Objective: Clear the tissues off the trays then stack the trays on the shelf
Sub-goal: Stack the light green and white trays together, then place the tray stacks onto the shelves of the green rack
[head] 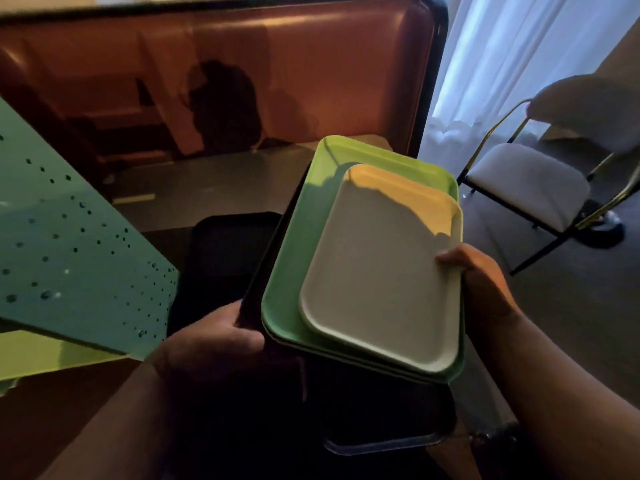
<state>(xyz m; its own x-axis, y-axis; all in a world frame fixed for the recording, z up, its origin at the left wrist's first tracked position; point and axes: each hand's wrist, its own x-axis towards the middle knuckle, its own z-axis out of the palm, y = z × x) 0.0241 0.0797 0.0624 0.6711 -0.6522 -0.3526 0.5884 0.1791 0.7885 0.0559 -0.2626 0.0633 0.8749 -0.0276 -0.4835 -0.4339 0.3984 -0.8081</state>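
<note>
I hold a stack of trays in both hands, tilted toward me. A small white tray (374,271) lies on top of a green tray (301,237), and both rest on a larger black tray (381,410) underneath. My left hand (214,337) grips the stack's left edge. My right hand (481,278) grips its right edge, thumb on the white tray's rim. No tissue shows on the trays. Another black tray (232,244) lies flat below and to the left of the stack.
A teal perforated metal panel (69,258) juts in from the left, with a lime-green surface (45,355) beneath it. A brown glossy panel (242,74) stands behind. A chair (526,185) with a pale seat and a white curtain (485,64) are at right.
</note>
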